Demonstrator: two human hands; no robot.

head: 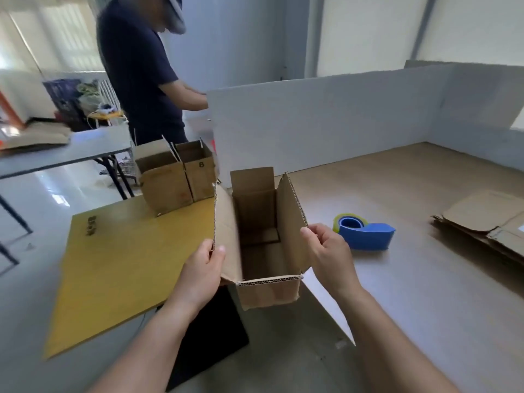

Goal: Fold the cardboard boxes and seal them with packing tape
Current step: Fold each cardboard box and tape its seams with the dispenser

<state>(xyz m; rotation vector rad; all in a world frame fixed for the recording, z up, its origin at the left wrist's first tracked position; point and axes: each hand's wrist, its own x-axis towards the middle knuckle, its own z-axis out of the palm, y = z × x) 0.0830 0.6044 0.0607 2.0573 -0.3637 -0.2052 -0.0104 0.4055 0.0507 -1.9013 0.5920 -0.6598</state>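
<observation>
Fingers of the left hand pinched the left flap of an open box, while the right hand curled round the edge of the right flap. The box was held at the near left corner of the wooden table, its mouth facing up and its long axis running near to far. Its top flaps were not yet folded in or taped. The bottom looked closed, though whether it was taped could not be told. Flattened cardboard lay at the right, and two open boxes stood far left. The blue tape dispenser sat untouched just right of the right hand.
</observation>
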